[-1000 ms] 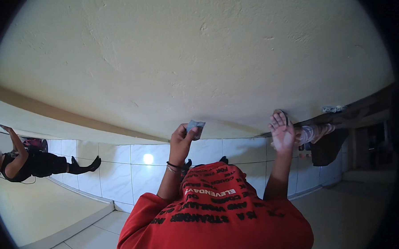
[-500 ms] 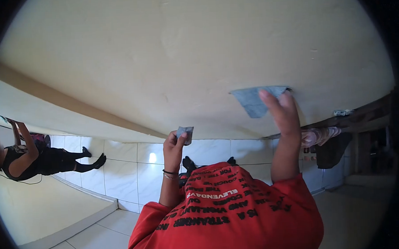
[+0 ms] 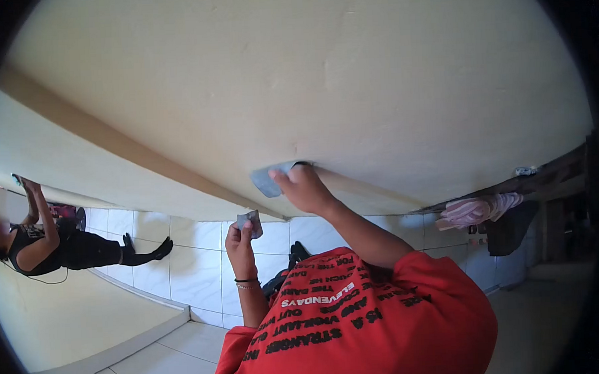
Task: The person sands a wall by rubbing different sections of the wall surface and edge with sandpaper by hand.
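Observation:
My right hand (image 3: 307, 188) is closed on a thin, flat blue-grey scraper-like sheet (image 3: 266, 181), with its long upper edge against the cream wall (image 3: 402, 82). The thumb lies across its near face, and the fingers behind it are partly hidden. Lower and to the left, my left hand (image 3: 240, 246) pinches a smaller, squarish grey piece (image 3: 252, 224) between thumb and fingers, close to the wall's lower edge. Whether this piece is stiff or soft, I cannot tell.
A protruding beige wall edge (image 3: 145, 163) runs diagonally on the left. Beyond it, another person (image 3: 41, 242) in dark clothes reaches toward the wall. White floor tiles (image 3: 192, 255) lie below. At right hang a striped cloth (image 3: 477, 210) and a dark cloth (image 3: 510, 231).
My right hand has swept left along the wall with the grey sheet, coming nearer my left hand. The view has shifted slightly; my left hand still pinches the small piece.

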The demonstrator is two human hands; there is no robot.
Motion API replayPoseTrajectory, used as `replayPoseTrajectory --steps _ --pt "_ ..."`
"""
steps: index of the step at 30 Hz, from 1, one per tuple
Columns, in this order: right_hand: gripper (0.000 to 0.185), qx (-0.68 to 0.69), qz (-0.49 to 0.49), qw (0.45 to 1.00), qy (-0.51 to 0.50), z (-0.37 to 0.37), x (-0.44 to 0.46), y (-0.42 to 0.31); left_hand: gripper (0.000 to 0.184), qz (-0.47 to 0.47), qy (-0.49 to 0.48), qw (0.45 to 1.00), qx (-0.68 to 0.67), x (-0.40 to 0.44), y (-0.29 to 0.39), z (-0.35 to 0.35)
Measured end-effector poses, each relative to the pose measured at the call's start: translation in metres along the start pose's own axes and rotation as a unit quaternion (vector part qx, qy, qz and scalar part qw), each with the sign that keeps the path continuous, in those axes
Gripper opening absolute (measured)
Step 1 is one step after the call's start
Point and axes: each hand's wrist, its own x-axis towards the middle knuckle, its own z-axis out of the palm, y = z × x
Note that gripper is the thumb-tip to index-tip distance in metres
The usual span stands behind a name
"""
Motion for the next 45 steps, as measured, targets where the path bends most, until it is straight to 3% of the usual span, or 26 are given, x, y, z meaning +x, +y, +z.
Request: replayPoseTrajectory --steps 1,2,3,5,6,7,13,19,22,26,28,29,31,34,36,38,43,44,45 --pt "0.041 0.001 0.005 1.0 0.004 -0.007 0.0 -0.008 0.014 -0.003 -0.005 1.0 0.003 0.0 0.0 -0.002" --pt "0.039 0.226 -0.01 0.973 0.044 -0.016 -0.002 -0.019 0.014 -0.006 -0.011 1.0 0.013 0.002 -0.001 -0.005" --pt "0.039 0.436 -0.029 0.895 0.087 -0.025 -0.003 -0.03 0.014 -0.007 -0.02 1.0 0.022 0.004 0.001 -0.007" --pt "0.039 0.56 0.02 0.823 0.095 -0.046 -0.015 -0.038 0.015 -0.007 -0.04 0.999 0.026 0.007 0.008 -0.003" --pt "0.046 0.539 0.044 0.837 0.082 -0.054 -0.023 -0.021 0.015 -0.003 -0.049 0.998 0.027 0.008 0.012 0.0" --pt "0.05 0.571 -0.054 0.816 0.067 -0.074 -0.03 -0.049 0.015 -0.003 -0.052 0.998 0.027 0.008 0.017 0.002" --pt "0.047 0.553 -0.008 0.806 0.209 -0.109 -0.086 -0.034 0.016 -0.007 -0.147 0.989 0.02 0.007 0.055 0.011" --pt "0.04 0.313 0.126 0.82 0.462 -0.157 -0.151 -0.02 0.017 -0.036 -0.173 0.984 0.012 0.002 0.072 0.006" --pt "0.036 0.204 0.142 0.818 0.519 -0.191 -0.176 -0.003 0.016 -0.024 -0.139 0.99 0.01 0.002 0.069 0.012" --pt "0.035 0.093 0.118 0.854 0.499 -0.204 -0.169 0.01 0.017 -0.008 -0.089 0.996 0.01 0.003 0.05 0.019" --pt "0.037 0.016 0.234 0.874 0.425 -0.2 -0.16 0.01 0.018 -0.008 -0.075 0.997 0.012 0.004 0.044 0.019" --pt "0.037 0.017 0.234 0.877 0.42 -0.203 -0.16 0.012 0.018 -0.005 -0.066 0.998 0.012 0.004 0.04 0.018" --pt "0.037 -0.012 0.251 0.93 0.268 -0.207 -0.16 0.016 0.019 0.0 -0.059 0.998 0.0 0.004 0.032 0.014" --pt "0.039 0.034 0.19 0.965 0.178 -0.171 -0.136 0.024 0.018 -0.004 -0.044 0.999 0.008 0.007 0.02 0.005" --pt "0.043 -0.14 0.265 0.954 -0.007 -0.154 -0.118 0.041 0.017 -0.01 -0.032 0.999 0.033 0.007 0.013 0.0" --pt "0.046 -0.077 0.187 0.979 -0.021 -0.114 -0.101 0.065 0.017 -0.007 -0.021 0.999 0.03 0.008 0.003 -0.001" --pt "0.05 -0.055 0.158 0.986 -0.023 0.004 -0.067 0.126 0.015 -0.003 0.011 1.0 0.023 0.007 -0.006 -0.009" --pt "0.049 0.0 0.075 0.996 0.049 0.031 -0.062 0.142 0.014 0.003 0.014 0.999 0.036 0.007 -0.008 -0.012" --pt "0.049 0.097 0.058 0.992 0.049 0.027 -0.054 0.103 0.014 0.007 0.015 0.999 0.05 0.008 -0.009 -0.015"
